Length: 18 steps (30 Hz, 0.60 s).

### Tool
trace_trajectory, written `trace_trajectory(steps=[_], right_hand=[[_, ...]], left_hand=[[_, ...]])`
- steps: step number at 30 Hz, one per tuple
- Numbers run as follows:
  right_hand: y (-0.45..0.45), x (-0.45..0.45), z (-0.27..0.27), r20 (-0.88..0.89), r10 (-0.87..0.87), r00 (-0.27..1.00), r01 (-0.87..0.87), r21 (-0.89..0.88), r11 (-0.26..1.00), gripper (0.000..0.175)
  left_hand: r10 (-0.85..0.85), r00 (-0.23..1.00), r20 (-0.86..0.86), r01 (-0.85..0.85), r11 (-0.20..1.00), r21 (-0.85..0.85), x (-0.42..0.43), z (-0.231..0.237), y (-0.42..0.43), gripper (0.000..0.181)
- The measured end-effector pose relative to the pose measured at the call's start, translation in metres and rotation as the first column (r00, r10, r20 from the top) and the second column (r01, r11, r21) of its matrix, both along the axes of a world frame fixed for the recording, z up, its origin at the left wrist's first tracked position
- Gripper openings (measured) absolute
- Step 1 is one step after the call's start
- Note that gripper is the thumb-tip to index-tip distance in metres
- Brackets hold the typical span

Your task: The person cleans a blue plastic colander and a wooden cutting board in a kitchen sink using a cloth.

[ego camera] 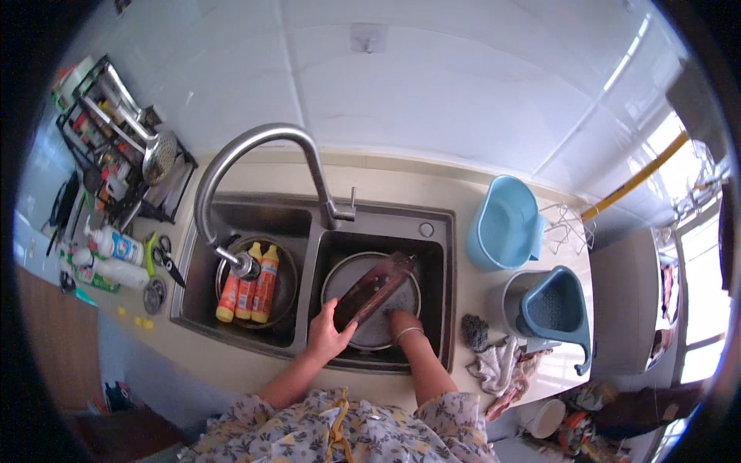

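My left hand (pixel 329 334) grips the near end of a long, dark brown box-like piece (pixel 373 289), perhaps wooden. It is tilted over the right sink bowl (pixel 437 289) and has a few small holes or spots on its face. Below it a round metal basin (pixel 341 272) with a pale rim sits in that bowl. My right hand (pixel 405 325), with a bangle at the wrist, reaches down into the basin beside the piece. Its fingers are partly hidden, and a small dark thing seems to be at them; whether it is held is unclear.
A tall curved faucet (pixel 260 136) arches over the left bowl, where yellow-capped orange bottles (pixel 246 289) lie in a round pan (pixel 289 301). To the right are a light-blue basket (pixel 503 223), a dark-blue strainer (pixel 553 307), a scouring pad (pixel 475 332) and rags (pixel 498 364). Scissors (pixel 167 257) lie left.
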State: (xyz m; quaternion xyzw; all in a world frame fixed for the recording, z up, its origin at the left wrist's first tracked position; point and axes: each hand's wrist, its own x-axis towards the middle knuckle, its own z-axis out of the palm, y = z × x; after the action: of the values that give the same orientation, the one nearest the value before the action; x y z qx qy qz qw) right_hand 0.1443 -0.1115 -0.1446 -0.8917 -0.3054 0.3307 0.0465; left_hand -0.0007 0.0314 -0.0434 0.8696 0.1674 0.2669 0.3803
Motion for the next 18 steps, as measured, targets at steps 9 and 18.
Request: trace_trajectory(steps=[9, 18], right_hand=[[-0.012, -0.014, 0.157, 0.355, -0.298, 0.886, 0.086, 0.505, 0.859, 0.008], [0.016, -0.005, 0.185, 0.585, -0.054, 0.809, -0.106, 0.235, 0.966, 0.008]], left_hand=[[-0.05, 0.99, -0.131, 0.046, 0.998, -0.04, 0.003, 0.003, 0.002, 0.065], [-0.013, 0.974, -0.227, 0.025, 0.998, 0.051, -0.004, -0.02, -0.009, 0.058]])
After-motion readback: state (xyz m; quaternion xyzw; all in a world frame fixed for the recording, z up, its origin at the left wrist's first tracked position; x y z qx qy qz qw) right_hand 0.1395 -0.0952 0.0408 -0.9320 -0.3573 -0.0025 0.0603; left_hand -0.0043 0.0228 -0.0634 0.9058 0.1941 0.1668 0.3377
